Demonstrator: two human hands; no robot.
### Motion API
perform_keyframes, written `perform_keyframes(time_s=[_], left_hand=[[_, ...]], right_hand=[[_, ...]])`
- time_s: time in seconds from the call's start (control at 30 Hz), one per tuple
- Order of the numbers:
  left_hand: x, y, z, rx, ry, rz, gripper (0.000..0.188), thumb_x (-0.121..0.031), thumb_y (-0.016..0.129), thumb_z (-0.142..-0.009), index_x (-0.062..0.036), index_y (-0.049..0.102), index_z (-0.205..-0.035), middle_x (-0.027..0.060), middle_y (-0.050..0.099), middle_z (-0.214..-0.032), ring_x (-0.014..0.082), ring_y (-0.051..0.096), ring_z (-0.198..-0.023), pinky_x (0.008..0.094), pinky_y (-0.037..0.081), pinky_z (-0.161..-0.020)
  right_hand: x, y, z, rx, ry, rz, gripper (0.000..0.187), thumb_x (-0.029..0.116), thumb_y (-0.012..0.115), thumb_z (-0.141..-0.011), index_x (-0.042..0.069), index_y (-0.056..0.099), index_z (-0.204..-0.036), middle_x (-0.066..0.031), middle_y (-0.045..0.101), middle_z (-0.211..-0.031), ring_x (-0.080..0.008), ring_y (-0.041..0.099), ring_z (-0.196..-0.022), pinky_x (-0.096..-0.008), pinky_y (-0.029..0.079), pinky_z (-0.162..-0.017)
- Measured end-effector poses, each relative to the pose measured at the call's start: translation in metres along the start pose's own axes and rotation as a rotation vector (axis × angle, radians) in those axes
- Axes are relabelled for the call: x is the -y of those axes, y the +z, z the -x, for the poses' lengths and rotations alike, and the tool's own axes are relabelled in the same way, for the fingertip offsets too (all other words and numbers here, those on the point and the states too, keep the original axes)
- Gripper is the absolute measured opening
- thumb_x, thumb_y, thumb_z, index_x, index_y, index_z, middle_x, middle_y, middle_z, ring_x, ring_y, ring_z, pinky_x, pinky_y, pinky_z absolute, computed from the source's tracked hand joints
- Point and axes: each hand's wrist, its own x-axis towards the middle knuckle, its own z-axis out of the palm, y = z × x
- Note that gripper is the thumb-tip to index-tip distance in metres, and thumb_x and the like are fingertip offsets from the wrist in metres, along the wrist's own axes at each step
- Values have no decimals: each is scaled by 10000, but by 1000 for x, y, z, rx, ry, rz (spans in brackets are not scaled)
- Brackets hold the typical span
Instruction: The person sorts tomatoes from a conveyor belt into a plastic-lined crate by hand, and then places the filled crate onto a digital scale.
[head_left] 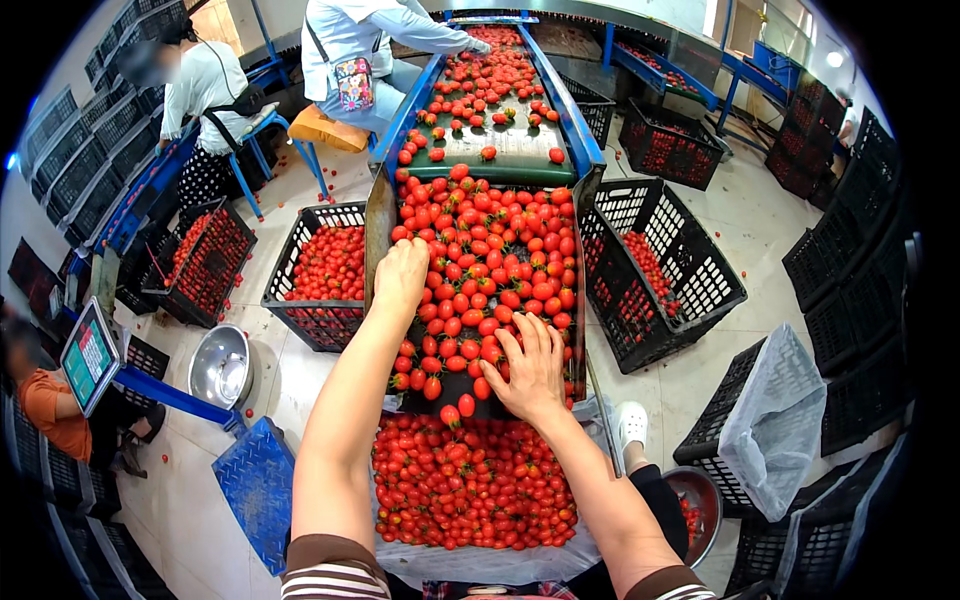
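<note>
Red cherry tomatoes (490, 240) lie thickly on the sloping end of a sorting conveyor, some with green stalks. My left hand (402, 270) is at the chute's left side, its fingers curled in beside the tomatoes; whatever they may hold is hidden. Lower and to the right, my right hand (530, 368) rests over the tomatoes with fingers spread, touching several of them. Below the chute's lip, a lined crate of tomatoes (470, 485) stands directly in front of me. Two or three tomatoes sit at the lip, just above that crate.
Black crates holding tomatoes flank the chute, one left (318, 320) and one right (690, 315). A blue platform scale (255, 490) and a steel bowl (221, 365) are at left. A plastic-lined crate (770, 420) stands at right. A co-worker (350, 60) reaches over the far belt.
</note>
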Motion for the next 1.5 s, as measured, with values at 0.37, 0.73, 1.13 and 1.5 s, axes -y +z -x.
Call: perform_keyframes(time_s=[0.37, 0.73, 1.13, 1.5], left_hand=[[-7, -55, 15, -155, -97, 568, 632, -249, 590, -886, -44, 328, -1423, 294, 327, -1418, 444, 441, -1220, 476, 392, -1018], [-78, -10, 104, -388, -139, 536, 338, -280, 655, -849, -118, 639, -1145, 188, 472, -1362, 405, 351, -1305, 464, 300, -1074], [-106, 13, 3, -14, -113, 310, 598, -562, 501, -880, -279, 427, -1401, 84, 271, -1530, 475, 351, -1288, 598, 269, -1053], [-72, -7, 135, -46, -10, 454, 423, -432, 629, -853, -213, 618, -1214, 111, 437, -1411, 363, 369, -1295, 549, 227, -1076]], right_hand=[[-5, 0, -5, -138, 116, 28, 461, 349, 602, -886, 114, 537, -1276, -229, 291, -1441, -401, 244, -1367, -549, 174, -1116], [-10, -4, 1, -232, 224, -64, 463, 285, 609, -881, 56, 525, -1275, -239, 451, -1279, -407, 395, -1229, -514, 307, -1043], [-24, 24, -52, -286, 517, -118, 581, 356, 514, -934, 41, 386, -1404, -297, 236, -1473, -459, 235, -1361, -540, 194, -1115], [-9, 6, -6, -108, 224, 52, 372, 290, 621, -860, 38, 616, -1133, -167, 580, -1184, -309, 499, -1122, -459, 348, -1000]])
